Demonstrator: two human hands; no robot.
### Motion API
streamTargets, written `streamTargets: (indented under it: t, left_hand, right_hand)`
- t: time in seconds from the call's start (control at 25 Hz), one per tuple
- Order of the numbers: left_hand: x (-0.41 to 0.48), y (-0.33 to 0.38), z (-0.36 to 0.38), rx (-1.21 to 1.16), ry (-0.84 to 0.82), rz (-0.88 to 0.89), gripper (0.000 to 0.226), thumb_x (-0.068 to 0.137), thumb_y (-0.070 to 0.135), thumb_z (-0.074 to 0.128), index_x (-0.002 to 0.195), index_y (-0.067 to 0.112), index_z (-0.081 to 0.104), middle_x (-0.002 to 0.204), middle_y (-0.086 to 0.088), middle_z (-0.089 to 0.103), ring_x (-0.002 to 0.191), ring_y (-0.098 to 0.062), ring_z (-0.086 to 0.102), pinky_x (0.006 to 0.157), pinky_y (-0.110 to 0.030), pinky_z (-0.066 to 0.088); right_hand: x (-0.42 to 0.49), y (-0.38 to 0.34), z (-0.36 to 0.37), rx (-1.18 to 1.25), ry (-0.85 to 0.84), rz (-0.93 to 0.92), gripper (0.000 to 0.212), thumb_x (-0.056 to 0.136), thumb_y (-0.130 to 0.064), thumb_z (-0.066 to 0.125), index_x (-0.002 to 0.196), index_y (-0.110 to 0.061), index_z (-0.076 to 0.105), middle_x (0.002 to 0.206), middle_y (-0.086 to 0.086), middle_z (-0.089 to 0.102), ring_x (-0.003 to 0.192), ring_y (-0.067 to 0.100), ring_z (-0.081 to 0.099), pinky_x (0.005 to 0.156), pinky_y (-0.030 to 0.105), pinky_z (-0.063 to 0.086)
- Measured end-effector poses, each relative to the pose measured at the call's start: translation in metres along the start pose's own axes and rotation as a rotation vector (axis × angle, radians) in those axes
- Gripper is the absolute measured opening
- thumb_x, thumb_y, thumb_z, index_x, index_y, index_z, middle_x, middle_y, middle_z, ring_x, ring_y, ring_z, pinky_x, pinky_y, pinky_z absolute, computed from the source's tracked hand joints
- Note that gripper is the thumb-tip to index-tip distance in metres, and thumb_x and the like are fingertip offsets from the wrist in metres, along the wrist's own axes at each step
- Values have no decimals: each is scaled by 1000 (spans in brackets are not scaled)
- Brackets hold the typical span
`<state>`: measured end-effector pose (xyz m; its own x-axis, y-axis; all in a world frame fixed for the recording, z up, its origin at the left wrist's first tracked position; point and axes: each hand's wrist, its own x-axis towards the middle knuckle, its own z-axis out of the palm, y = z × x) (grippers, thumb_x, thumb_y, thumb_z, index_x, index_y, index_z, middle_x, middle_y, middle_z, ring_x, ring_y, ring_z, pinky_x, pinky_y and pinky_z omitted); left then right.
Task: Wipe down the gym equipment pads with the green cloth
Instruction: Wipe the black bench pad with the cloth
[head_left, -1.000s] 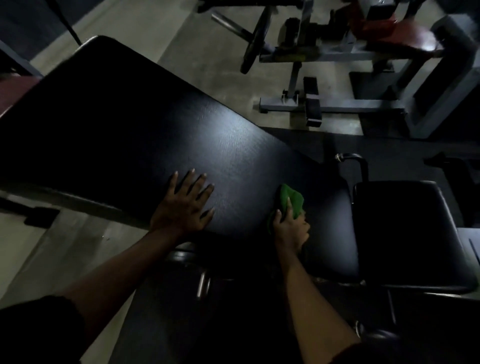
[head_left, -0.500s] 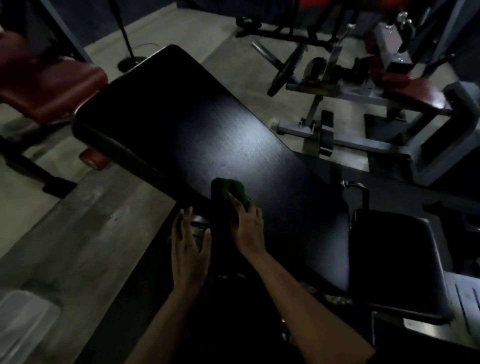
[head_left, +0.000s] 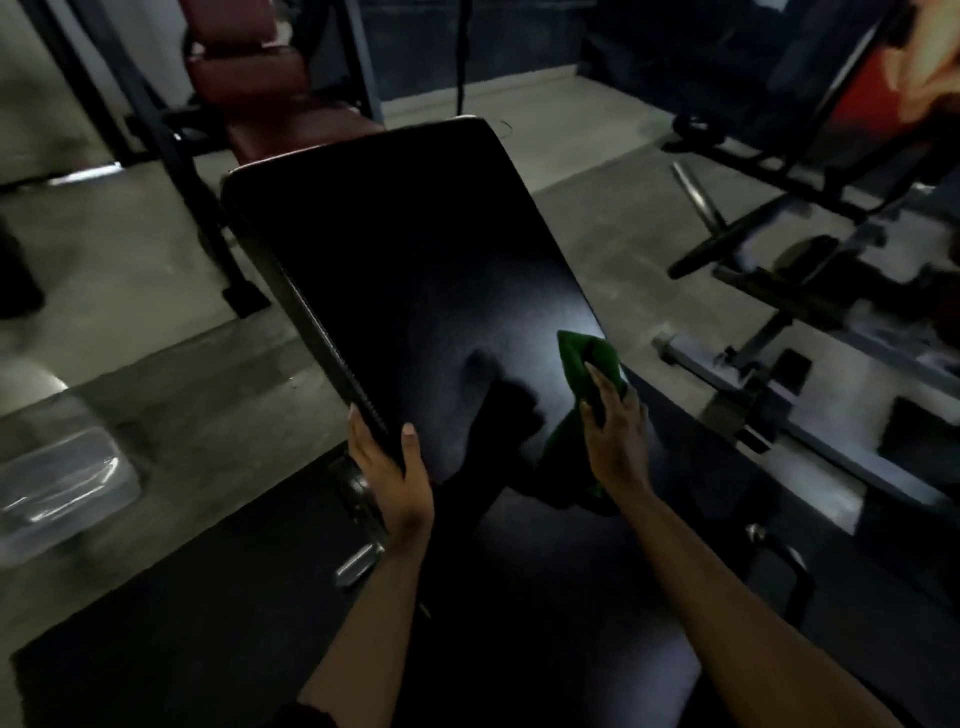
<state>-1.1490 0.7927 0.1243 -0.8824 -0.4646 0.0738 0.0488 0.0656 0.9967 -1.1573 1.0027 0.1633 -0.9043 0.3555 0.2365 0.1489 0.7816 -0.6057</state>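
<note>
Two hands; one green cloth; one backrest pad

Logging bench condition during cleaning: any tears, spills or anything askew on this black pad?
Nothing stands out. The black pad looks intact, without visible tears or spills, though dim light hides detail.

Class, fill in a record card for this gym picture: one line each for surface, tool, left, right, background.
Surface: black pad, long, with a dim shine near the cloth.
Tool: green cloth, bunched, on the pad's right side.
Left: left hand grips the pad's left edge, thumb on top.
Right: right hand holds the cloth against the pad.
Background: red seat behind the pad; metal machine frame at right.
</note>
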Motion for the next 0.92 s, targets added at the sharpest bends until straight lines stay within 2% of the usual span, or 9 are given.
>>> streamTargets:
  t: [0.08,0.2,0.28,0.36,0.44,0.52,0.6,0.76,0.92]
  left_hand:
    - [5,-8,13,-9,102,25,65,90,40,42,146,22,17,155,-2,17,141,-6,20,119,-38,20]
    - [10,-23,25,-13,216,120,62,91,42,39,146,26,17,154,7,18,143,-7,19,120,-40,18]
    - [9,-29,28,0,232,157,62,91,39,37,147,19,17,154,7,18,143,-7,19,120,-31,17]
    - [7,-29,29,13,234,180,60,91,37,37,146,23,17,153,10,17,143,-6,18,118,-26,18]
    - [4,-29,29,20,228,225,60,91,40,38,146,28,15,153,11,17,143,-5,18,117,-26,18]
    - [4,-29,29,59,238,258,64,92,48,37,146,21,16,153,6,17,142,-1,18,114,-17,18]
    - [5,-27,30,115,252,272,70,91,53,34,146,13,18,153,1,19,141,1,18,112,-10,17]
    - [3,-23,30,141,263,286,72,92,53,33,145,6,20,152,-5,21,142,-5,19,112,-10,17]
    - [3,-20,27,163,248,267,73,91,58,27,144,9,23,152,-9,23,139,2,19,110,-7,17]
  right_hand:
    - [24,17,-5,10,18,-25,45,95,-19,48,139,-23,39,137,21,38,123,39,36,103,51,35]
    - [75,42,4,1,19,-62,46,93,-17,50,139,-19,40,135,26,39,123,43,37,106,55,31]
    - [100,53,24,-20,-43,-84,47,94,-22,45,140,-19,36,140,27,35,126,43,35,109,53,25]
    - [110,54,46,-79,-59,-22,49,95,-28,41,142,-26,32,147,23,26,129,42,30,108,49,22]
    - [105,51,61,-94,23,66,49,94,-31,43,142,-30,32,150,20,23,129,43,27,104,51,26]
    - [94,40,68,-63,87,49,51,90,-40,35,140,-29,36,147,22,27,126,45,31,99,54,30]
    - [77,24,75,-41,89,1,59,85,-47,25,139,-31,37,145,25,30,124,46,33,100,55,31]
    - [21,-18,90,-32,26,-151,48,91,-46,30,139,-39,31,143,23,35,123,44,38,100,58,34]
    - [-41,-48,100,-119,-20,-513,46,91,-44,35,136,-40,34,133,11,35,112,31,39,85,49,47]
